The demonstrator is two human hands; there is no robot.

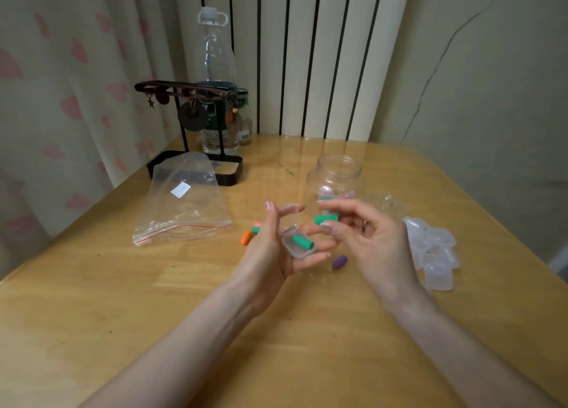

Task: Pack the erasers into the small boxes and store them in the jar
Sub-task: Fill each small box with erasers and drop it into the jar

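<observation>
My left hand (270,254) holds a small clear box (297,244) on its fingers, lid open, with a green eraser (303,242) lying inside. Just to the right, my right hand (372,238) pinches a second green eraser (325,219) above the box. An orange eraser (246,237), a green one and a pink one lie on the table behind my left hand. A purple eraser (340,261) lies below my right hand. The clear jar (336,177) stands open behind the hands with a few packed boxes inside.
A heap of several empty clear boxes (435,251) sits at the right. A clear zip bag (184,204) lies at the left. Behind it stand a black jewellery stand (196,124), a plastic bottle (216,78) and a small spice jar (245,118). The jar's lid (384,203) lies beside the jar.
</observation>
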